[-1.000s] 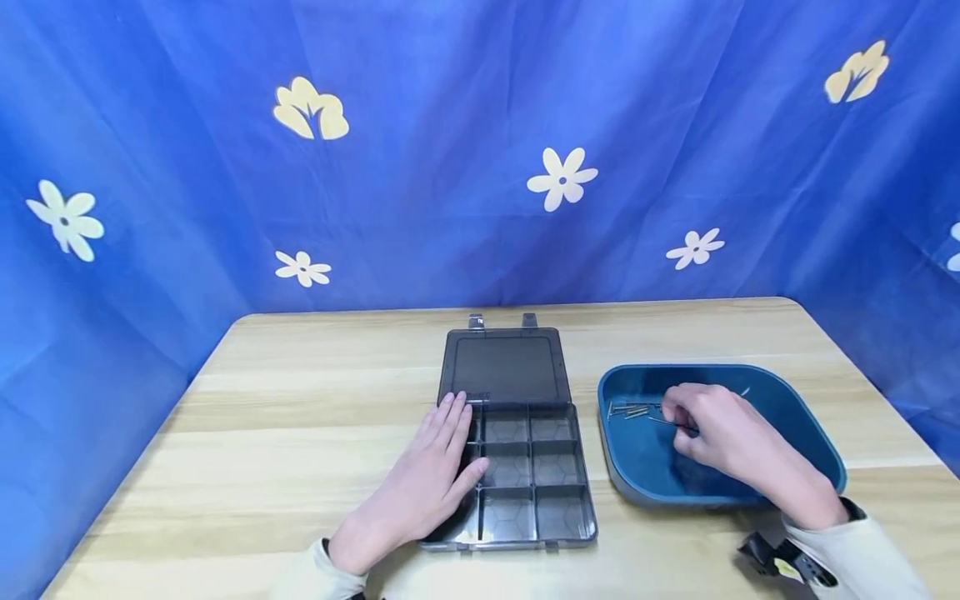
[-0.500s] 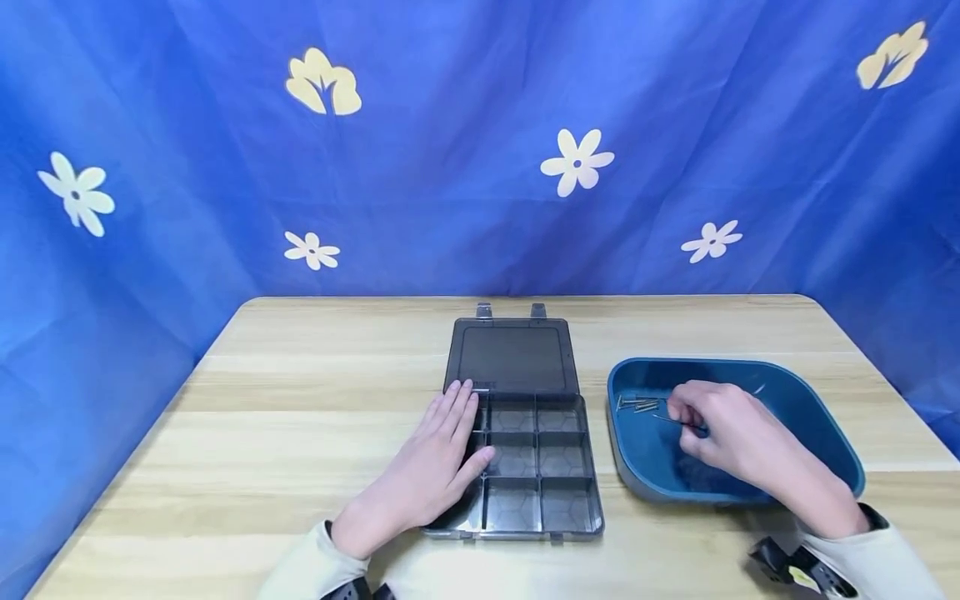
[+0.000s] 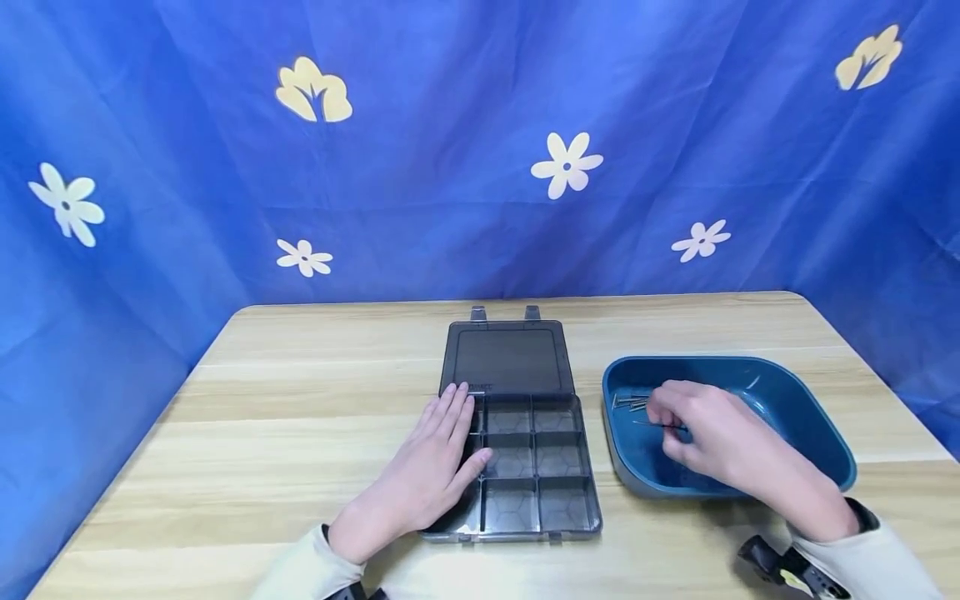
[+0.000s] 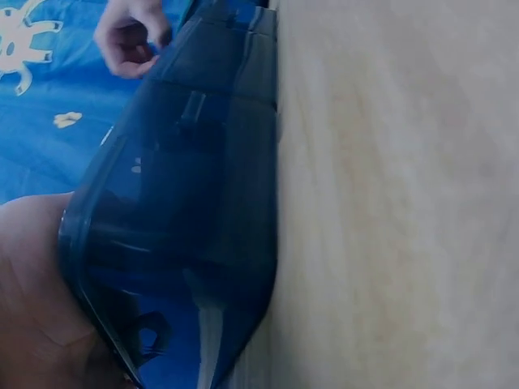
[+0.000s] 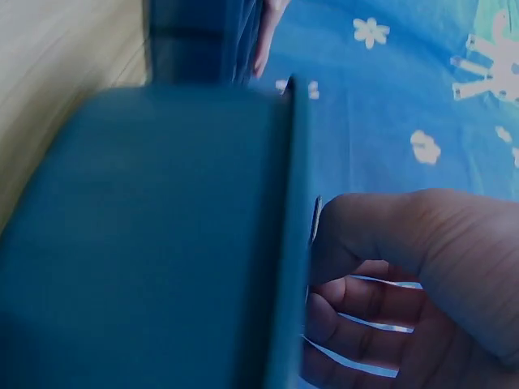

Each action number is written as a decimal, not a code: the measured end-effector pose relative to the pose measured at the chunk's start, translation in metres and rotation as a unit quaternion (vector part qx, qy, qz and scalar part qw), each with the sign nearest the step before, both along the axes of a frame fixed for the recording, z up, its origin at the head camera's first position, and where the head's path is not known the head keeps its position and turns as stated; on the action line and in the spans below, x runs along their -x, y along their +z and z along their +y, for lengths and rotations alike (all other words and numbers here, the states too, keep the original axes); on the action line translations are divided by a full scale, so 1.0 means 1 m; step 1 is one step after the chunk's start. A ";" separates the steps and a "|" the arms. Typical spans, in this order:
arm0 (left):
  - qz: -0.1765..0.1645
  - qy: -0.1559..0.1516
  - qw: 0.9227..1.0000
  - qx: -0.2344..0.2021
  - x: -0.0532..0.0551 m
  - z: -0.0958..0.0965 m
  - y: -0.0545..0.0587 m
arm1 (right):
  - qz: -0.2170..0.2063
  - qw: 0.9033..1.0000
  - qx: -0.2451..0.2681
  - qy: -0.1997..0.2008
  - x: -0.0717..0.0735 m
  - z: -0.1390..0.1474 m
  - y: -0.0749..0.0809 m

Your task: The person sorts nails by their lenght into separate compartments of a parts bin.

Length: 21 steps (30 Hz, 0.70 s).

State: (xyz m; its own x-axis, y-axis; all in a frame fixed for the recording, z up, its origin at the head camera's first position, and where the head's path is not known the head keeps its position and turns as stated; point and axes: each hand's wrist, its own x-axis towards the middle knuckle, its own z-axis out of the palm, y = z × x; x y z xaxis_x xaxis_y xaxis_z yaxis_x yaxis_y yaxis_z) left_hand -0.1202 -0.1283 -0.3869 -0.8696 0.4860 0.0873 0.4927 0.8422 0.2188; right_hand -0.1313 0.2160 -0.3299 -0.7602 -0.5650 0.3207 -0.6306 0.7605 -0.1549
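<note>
My left hand (image 3: 420, 483) lies flat, fingers straight, over the left column of a dark see-through compartment box (image 3: 510, 458). The box's lid (image 3: 510, 354) is folded back behind it. Inside the blue bin (image 3: 795, 417), my right hand (image 3: 712, 433) has its fingers curled and pinches a thin metal nail (image 3: 649, 423) between thumb and fingers. A small group of nails or screws (image 3: 628, 403) lies near the bin's left wall, partly behind the hand. In the right wrist view, the bin wall (image 5: 162, 243) hides the fingertips.
The box and bin stand side by side on a light wooden table (image 3: 300, 417), a narrow gap between them. A blue curtain (image 3: 420, 208) with pale flowers hangs behind the table. Two latches (image 3: 532, 313) stick out from the lid's far edge.
My right hand has shifted slightly left within the bin, carrying the nail closer to the group. The left hand stays on the box. The head view has tilted a little.
</note>
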 end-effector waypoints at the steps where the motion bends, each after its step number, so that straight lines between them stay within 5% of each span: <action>1: 0.000 0.001 1.000 0.001 -0.001 0.000 0.000 | 0.001 1.000 -0.003 0.011 -0.001 -0.003 0.001; 5: 0.001 0.006 1.000 0.001 -0.002 0.001 -0.001 | 0.009 0.998 -0.013 0.059 -0.007 -0.018 0.006; 13: -0.002 0.014 1.000 -0.007 -0.002 0.000 0.000 | 0.106 0.980 -0.030 0.164 -0.016 -0.047 0.005; 21: 0.005 0.009 1.000 -0.003 -0.002 0.000 -0.002 | 0.140 0.968 -0.062 0.198 -0.030 -0.071 -0.008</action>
State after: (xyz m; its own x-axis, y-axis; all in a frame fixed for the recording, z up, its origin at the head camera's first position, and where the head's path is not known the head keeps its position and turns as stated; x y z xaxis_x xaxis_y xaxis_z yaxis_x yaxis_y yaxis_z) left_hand -0.1181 -0.1280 -0.3893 -0.8768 0.4704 0.0994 0.4804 0.8492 0.2191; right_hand -0.1012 0.1447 -0.3382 -0.3691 -0.8420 0.3935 -0.8806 0.4522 0.1416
